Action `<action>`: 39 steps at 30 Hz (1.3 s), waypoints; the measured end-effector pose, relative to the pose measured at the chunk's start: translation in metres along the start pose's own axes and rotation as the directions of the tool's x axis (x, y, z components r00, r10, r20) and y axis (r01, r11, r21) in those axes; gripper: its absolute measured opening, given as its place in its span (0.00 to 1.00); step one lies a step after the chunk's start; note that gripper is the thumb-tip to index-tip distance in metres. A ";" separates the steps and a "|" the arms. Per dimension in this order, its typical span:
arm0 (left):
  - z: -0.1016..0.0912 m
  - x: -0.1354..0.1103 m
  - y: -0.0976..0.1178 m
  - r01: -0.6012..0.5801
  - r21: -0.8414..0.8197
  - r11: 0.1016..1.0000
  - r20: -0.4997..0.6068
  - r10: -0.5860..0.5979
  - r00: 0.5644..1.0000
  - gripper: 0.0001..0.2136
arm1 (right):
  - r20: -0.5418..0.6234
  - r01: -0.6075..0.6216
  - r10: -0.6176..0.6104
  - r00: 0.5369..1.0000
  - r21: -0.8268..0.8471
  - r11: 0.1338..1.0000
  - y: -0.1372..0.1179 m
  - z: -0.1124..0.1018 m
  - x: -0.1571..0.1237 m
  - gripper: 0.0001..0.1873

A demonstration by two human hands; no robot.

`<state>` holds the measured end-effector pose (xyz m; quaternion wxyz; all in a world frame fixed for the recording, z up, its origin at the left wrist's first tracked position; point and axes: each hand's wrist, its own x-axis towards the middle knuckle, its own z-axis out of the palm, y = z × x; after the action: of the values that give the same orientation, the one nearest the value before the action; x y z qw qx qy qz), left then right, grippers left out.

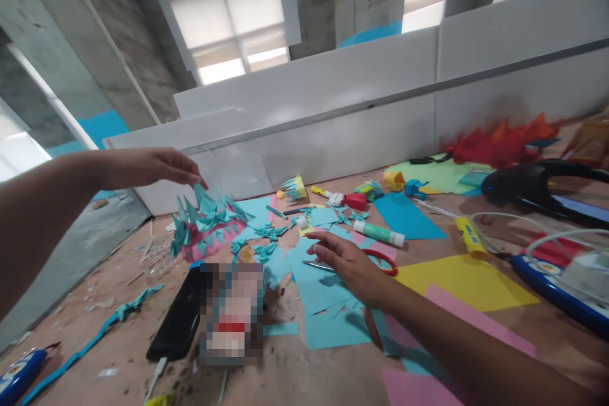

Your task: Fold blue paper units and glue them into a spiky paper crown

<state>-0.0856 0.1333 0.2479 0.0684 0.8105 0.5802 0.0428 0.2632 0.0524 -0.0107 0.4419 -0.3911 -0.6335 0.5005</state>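
My left hand (152, 167) hovers in the air above a teal and pink spiky paper craft (207, 225), fingers stretched out and holding nothing. My right hand (349, 263) reaches over blue paper sheets (323, 285), fingers spread, just beside red-handled scissors (380, 260) lying on the table. It touches or nearly touches the scissors' blades; nothing is gripped.
A black phone (178, 320) lies near the front. Glue sticks (379, 233), a yellow glue stick (470, 236), yellow paper (466, 282), pink paper (457, 311), small folded teal pieces (269, 233), a black headset (537, 184), cables and a white partition wall (333, 133) surround the work area.
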 end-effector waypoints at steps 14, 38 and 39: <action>0.052 -0.058 0.074 -0.151 -0.284 0.947 0.345 0.248 0.905 0.18 | 0.428 -0.108 -0.073 0.901 0.386 0.916 -0.014 0.001 -0.013 0.23; 0.101 0.034 -0.038 0.020 0.094 0.995 0.026 -0.023 0.999 0.11 | 0.072 0.168 -0.237 0.969 -0.894 0.416 -0.064 0.050 0.191 0.18; 0.104 0.039 -0.044 0.052 0.072 0.996 0.040 -0.055 0.998 0.12 | 0.073 0.155 -0.208 0.975 -0.898 0.411 -0.062 0.054 0.200 0.18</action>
<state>-0.0990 0.1776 0.1378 0.0531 0.7972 0.6014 0.0035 0.1476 0.2121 0.0778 0.2327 -0.5074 -0.8293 0.0259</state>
